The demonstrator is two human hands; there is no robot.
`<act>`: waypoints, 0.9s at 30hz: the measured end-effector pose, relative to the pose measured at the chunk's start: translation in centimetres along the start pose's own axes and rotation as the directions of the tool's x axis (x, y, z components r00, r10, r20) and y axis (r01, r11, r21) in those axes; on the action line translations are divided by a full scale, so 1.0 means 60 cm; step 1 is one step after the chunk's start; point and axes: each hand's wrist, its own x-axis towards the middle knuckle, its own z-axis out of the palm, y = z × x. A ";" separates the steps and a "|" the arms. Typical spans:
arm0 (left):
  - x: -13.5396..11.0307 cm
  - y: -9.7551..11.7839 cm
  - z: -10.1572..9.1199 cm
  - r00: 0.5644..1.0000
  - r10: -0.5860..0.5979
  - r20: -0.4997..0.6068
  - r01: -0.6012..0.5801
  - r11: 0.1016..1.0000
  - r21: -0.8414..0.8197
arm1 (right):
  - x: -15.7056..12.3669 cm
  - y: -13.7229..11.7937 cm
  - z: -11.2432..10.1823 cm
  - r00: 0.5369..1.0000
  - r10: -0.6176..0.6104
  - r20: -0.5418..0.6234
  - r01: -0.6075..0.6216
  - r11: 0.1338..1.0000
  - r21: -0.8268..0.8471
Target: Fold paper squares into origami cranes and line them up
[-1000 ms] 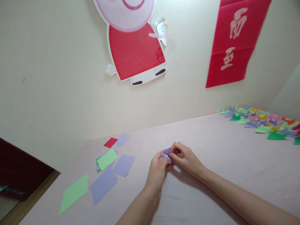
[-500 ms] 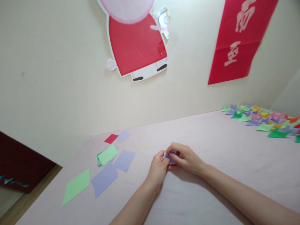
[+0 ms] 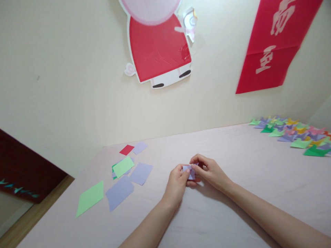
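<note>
A small folded piece of lavender paper is held between both hands, low over the covered surface. My left hand grips its left side, thumb on top and fingers beneath. My right hand pinches its upper right corner between thumb and forefinger. The fingers cover part of the paper, so its full folded shape cannot be made out.
Loose sheets lie to the left: light green, lavender and red. Rows of colourful folded paper figures stand at the far right. Behind the pale sheet rises a wall with a cartoon cutout and a red banner.
My right hand's fingertips have moved slightly to the paper's upper right corner, so more of the lavender paper shows. The whole view has shifted a little, with the scene sliding right.
</note>
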 end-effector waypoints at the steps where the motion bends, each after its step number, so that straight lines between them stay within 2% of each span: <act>1: 0.000 -0.003 -0.001 1.000 0.013 -0.024 -0.012 1.000 0.016 | 0.000 0.000 -0.001 1.000 0.011 -0.006 -0.011 1.000 0.000; 9: 0.000 -0.020 -0.008 0.991 0.082 -0.102 -0.071 0.992 0.107 | 0.000 0.001 0.001 0.999 0.047 0.000 -0.047 0.994 0.095; 18: 0.001 -0.013 -0.001 0.992 0.042 -0.118 -0.035 0.998 0.061 | 0.001 0.006 0.002 0.995 0.096 -0.012 -0.094 0.988 0.126; 23: -0.003 -0.002 -0.001 0.996 0.014 -0.090 -0.013 1.000 0.011 | 0.005 0.008 -0.001 0.993 0.116 -0.006 -0.112 0.976 0.188; 27: -0.004 0.005 0.001 0.998 0.007 -0.056 -0.009 1.000 -0.025 | 0.007 0.012 -0.003 0.982 0.187 0.031 -0.189 0.950 0.249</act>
